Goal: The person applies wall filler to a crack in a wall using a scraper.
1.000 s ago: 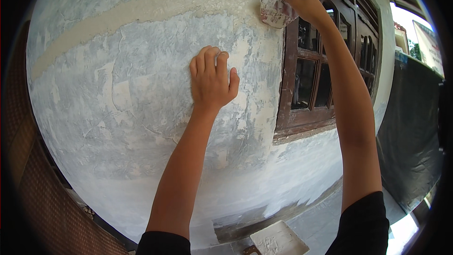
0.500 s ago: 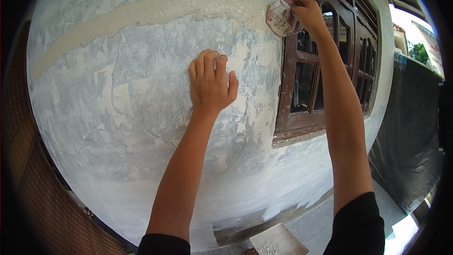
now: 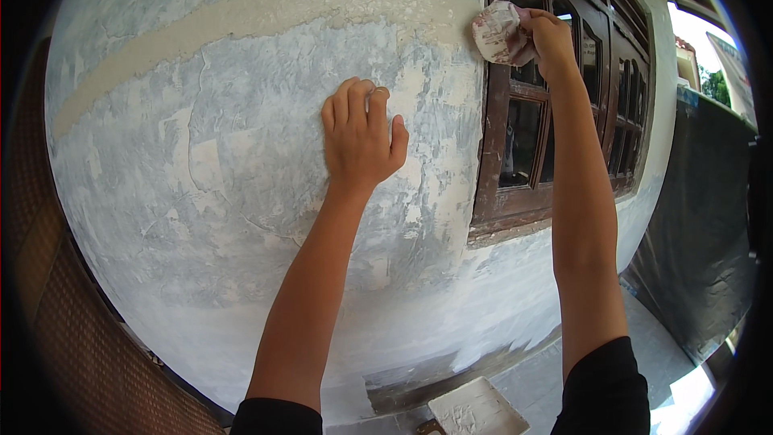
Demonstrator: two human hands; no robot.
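Note:
My right hand (image 3: 551, 42) pinches a rounded flat putty spreader (image 3: 498, 35), smeared with pale putty and reddish stains. The spreader sits at the window's left edge, overlapping the brown wooden frame (image 3: 489, 165); whether it touches the wall there I cannot tell. A band of fresh beige putty (image 3: 266, 10) runs across the upper part of the patchy grey-white wall (image 3: 250, 193) and ends near the spreader. Lower down, my left hand (image 3: 359, 135) rests against the wall with nothing in it, its fingers slightly bent and thumb apart.
A white tray (image 3: 506, 414) with putty in it stands low by the wall's foot, on grey floor tiles (image 3: 531, 376). Dark sheeting (image 3: 694, 225) hangs at the right. Along the left runs a brown woven panel (image 3: 88, 338).
My right hand has moved the spreader a little right and down, off the end of the putty band and over the window frame. My left hand stays in place on the wall.

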